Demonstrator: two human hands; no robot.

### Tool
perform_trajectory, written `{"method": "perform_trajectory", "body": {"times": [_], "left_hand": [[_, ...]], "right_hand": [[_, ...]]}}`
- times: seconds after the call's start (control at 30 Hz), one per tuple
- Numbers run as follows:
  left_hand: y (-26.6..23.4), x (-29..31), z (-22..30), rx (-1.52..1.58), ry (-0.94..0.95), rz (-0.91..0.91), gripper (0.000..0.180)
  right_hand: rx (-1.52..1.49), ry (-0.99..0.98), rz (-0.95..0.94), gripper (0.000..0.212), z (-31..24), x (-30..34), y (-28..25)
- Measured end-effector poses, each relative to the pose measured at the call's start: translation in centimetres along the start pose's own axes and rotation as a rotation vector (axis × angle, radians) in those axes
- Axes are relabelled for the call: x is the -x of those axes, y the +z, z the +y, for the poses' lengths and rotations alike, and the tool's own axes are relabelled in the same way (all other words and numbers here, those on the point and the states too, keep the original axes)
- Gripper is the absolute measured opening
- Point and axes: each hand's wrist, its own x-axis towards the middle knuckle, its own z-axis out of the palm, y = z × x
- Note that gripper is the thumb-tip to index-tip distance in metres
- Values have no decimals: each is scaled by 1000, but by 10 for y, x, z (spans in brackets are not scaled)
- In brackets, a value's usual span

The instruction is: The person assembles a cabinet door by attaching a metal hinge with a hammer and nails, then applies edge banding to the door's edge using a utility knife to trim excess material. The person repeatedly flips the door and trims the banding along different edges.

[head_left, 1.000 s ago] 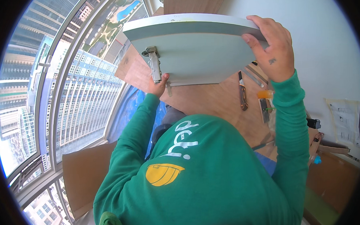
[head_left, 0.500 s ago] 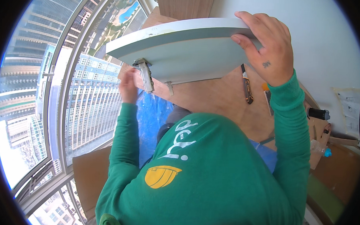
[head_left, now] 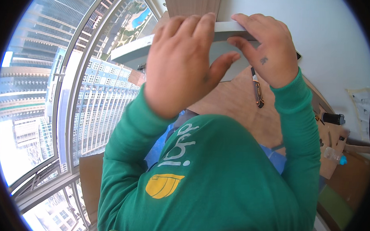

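Observation:
A white cabinet door (head_left: 128,48) is held tilted in front of me, its pale underside partly showing. My right hand (head_left: 273,51) grips its right end, fingers over the top edge and thumb on the near face. My left hand (head_left: 180,66) is spread across the door's middle, its fingers over the top edge and the thumb held away. It covers much of the door; whether it touches the edge I cannot tell. A sliver of a metal hinge (head_left: 142,67) shows beside the left wrist; the rest is hidden.
A black utility knife (head_left: 258,91) lies on the brown board (head_left: 234,101) below the door. Tall windows (head_left: 68,70) run along the left. To the right are a black cylinder (head_left: 333,118) and a clear bottle with a blue cap (head_left: 334,155). A wooden panel (head_left: 193,3) stands at the back.
My left hand has come up from beside the hinge to over the door's top edge. My right hand keeps hold of the door, which has shifted slightly.

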Motion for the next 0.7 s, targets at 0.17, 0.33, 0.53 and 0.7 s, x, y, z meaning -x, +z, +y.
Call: {"method": "perform_trajectory", "body": {"times": [0.17,0.33,0.53,0.7], "left_hand": [[18,-6,-6,-119,-47,-105,50],[18,-24,-18,-178,-66,-324,54],[-1,-35,-25,-44,-31,-361,50],[-11,-35,-46,72,161,-361,45]], "right_hand": [[63,-77,282,49,-1,29,-20],[-146,361,413,44,29,102,-18],[-276,827,198,42,79,250,58],[-384,1119,114,41,74,358,122]]}}
